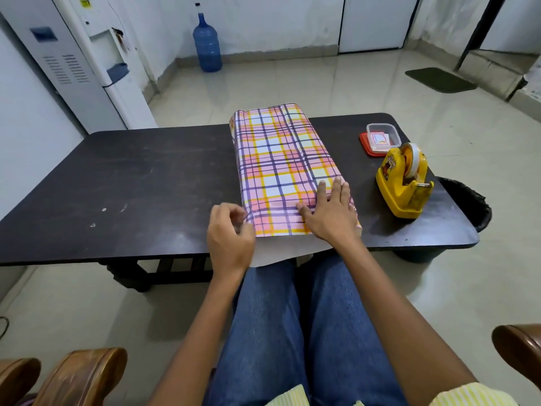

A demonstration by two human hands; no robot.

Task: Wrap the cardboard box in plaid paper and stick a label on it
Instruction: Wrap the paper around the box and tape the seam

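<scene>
Head view: the cardboard box (281,153), covered in plaid paper (272,200), lies at the dark surface's (131,186) near edge. The right hand (333,213) presses flat on its near end, fingers straight. The left hand's (231,234) fingers curl at the paper's corner; whether they grip it is unclear.

Wrapped box (285,159) on table (131,186); tape dispenser (402,186) right; container (382,137) behind dispenser.
</scene>
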